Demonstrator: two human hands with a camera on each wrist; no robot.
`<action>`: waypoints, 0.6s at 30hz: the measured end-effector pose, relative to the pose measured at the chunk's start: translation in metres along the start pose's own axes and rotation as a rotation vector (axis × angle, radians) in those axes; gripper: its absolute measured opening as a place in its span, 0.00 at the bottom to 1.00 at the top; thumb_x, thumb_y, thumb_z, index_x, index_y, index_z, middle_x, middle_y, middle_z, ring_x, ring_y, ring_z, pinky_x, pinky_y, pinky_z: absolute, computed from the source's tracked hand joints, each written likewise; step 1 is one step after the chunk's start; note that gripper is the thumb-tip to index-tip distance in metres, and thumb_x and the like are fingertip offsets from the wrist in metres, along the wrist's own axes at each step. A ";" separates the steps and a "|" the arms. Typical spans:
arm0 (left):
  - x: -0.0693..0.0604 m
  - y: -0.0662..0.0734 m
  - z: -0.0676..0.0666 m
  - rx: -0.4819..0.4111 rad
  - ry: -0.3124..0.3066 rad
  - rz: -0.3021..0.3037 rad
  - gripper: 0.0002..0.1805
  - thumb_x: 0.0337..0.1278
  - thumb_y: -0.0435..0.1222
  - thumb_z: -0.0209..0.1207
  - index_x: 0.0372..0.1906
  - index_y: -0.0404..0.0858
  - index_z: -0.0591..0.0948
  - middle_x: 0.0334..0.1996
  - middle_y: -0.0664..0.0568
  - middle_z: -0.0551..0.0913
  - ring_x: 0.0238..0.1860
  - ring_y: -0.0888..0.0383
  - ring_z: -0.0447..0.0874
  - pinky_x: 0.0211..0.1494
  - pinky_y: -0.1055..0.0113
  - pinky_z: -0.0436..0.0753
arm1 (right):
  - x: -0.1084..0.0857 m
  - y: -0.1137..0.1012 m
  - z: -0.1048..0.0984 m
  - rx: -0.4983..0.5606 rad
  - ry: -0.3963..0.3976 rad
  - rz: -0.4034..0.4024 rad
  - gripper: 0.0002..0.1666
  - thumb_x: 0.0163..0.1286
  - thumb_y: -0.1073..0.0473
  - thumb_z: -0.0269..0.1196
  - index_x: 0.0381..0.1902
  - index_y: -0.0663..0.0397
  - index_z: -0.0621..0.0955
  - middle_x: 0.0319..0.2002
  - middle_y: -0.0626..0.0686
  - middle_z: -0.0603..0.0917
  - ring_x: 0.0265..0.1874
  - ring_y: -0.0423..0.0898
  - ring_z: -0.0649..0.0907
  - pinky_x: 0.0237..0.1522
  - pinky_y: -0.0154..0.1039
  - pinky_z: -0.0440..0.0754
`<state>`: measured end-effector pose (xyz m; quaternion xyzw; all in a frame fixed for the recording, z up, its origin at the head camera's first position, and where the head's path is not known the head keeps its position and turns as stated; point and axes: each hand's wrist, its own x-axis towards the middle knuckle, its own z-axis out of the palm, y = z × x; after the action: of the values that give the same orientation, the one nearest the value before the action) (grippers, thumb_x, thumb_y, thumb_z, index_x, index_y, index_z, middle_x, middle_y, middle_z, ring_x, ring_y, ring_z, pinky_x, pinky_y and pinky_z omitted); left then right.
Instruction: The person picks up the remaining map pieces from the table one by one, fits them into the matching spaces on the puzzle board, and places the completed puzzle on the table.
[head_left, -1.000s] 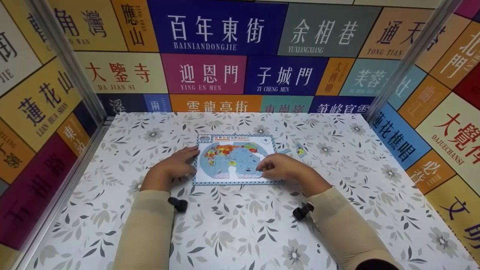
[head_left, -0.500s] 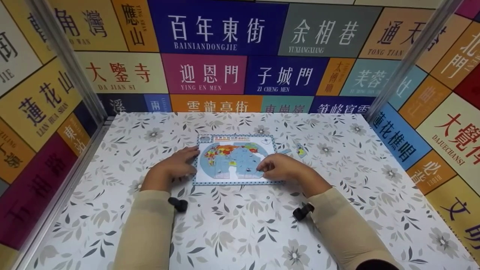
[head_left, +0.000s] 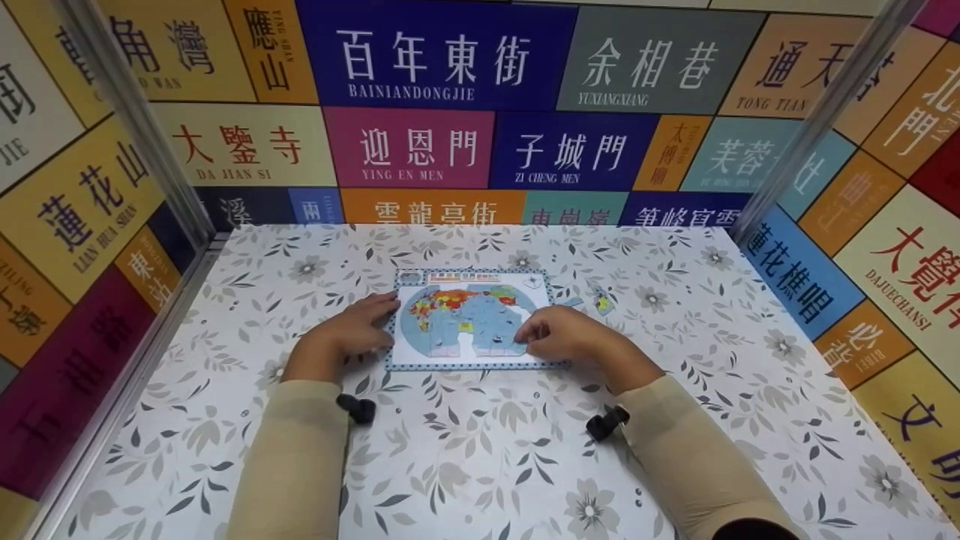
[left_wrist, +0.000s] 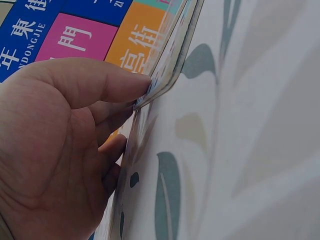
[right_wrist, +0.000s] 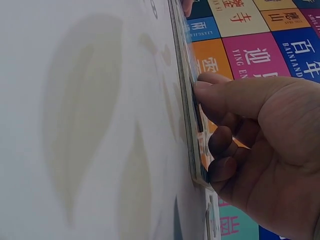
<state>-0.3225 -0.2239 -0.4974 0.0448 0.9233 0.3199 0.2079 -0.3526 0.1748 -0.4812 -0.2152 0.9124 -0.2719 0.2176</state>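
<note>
A world map jigsaw puzzle (head_left: 469,363) with a blue dotted border lies flat on the table. My left hand (head_left: 341,337) rests along its left side; in the left wrist view, the thumb (left_wrist: 127,87) touches the board's near corner and the fingers reach along the edge. Over the puzzle's right part, my right hand (head_left: 566,334) has thumb and forefinger together at the edge of a puzzle piece (head_left: 506,341) in the lower right of the map. Its other fingers are curled above the board in the right wrist view. White gaps show at the map's bottom middle and right.
Loose puzzle pieces (head_left: 602,302) lie just right of the board's upper right. The table (head_left: 465,465) has a grey leaf and flower pattern. Coloured panels with Chinese lettering (head_left: 435,56) enclose the back and sides, with metal posts (head_left: 169,157) at the corners.
My right fingers have shifted very slightly at the puzzle's right part. My left hand and the board have kept their places.
</note>
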 end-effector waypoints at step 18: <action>-0.001 -0.001 0.000 -0.009 0.007 0.012 0.46 0.66 0.40 0.61 0.87 0.55 0.59 0.90 0.64 0.46 0.91 0.48 0.34 0.91 0.37 0.42 | -0.003 -0.002 -0.004 0.003 0.015 -0.009 0.14 0.70 0.58 0.69 0.49 0.35 0.92 0.40 0.48 0.86 0.39 0.45 0.81 0.45 0.41 0.79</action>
<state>-0.3215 -0.2246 -0.4977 0.0481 0.9222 0.3255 0.2030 -0.3524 0.1766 -0.4762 -0.2170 0.9126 -0.2760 0.2096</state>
